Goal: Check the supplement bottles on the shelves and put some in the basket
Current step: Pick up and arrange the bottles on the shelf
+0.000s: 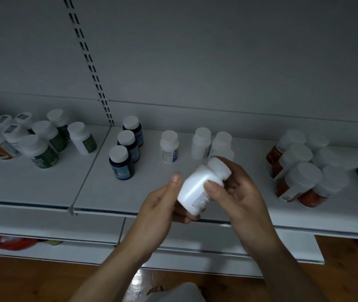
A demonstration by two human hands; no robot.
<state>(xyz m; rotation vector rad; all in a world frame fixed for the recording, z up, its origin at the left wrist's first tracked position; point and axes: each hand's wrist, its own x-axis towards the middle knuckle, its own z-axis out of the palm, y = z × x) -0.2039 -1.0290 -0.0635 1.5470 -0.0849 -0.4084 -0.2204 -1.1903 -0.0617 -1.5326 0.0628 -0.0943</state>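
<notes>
Together, left hand (158, 205), right hand (241, 192) grip tilted white bottle (195, 186); label (201, 199) print unreadable.

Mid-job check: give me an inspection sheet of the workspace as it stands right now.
Surface: white shelf, bottles standing in groups.
Job's things: white bottle tilted, held off the shelf; green-label bottles left, dark blue bottles centre, red-label bottles right; basket not seen.
Clutter: red item on lower shelf, unclear.
Hands: left hand and right hand both grip the white bottle.
Cables: nothing seen.
Surroundings: slotted back panel, wooden floor.
</notes>
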